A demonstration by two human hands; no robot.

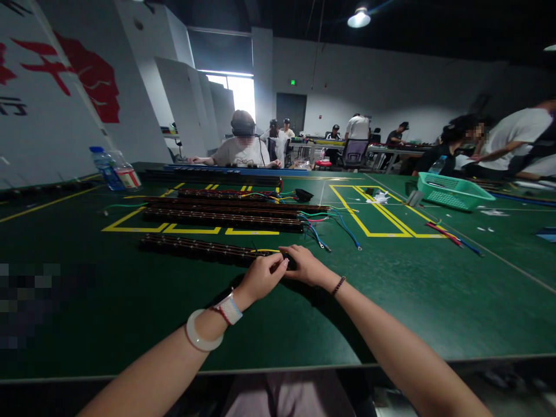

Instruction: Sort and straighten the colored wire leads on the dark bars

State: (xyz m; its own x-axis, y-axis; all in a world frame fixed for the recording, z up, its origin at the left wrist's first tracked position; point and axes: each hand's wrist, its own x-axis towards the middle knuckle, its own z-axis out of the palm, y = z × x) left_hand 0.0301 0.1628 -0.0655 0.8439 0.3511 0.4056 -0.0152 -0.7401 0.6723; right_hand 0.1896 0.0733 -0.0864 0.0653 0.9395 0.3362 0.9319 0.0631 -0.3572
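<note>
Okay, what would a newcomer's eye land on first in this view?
Probably the left hand and right hand, close together at the right end of the nearest dark strip. The white bangle on the left wrist stands out too. Farther off, a light-green basket catches the eye on the right of the dark green table.

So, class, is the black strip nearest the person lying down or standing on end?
Lying down: the black strip stretches lengthwise along the green table, with the left hand and right hand at its right end.

Nearest black strip (200,247) — right end mostly hidden behind the fingers (278,270)
</note>
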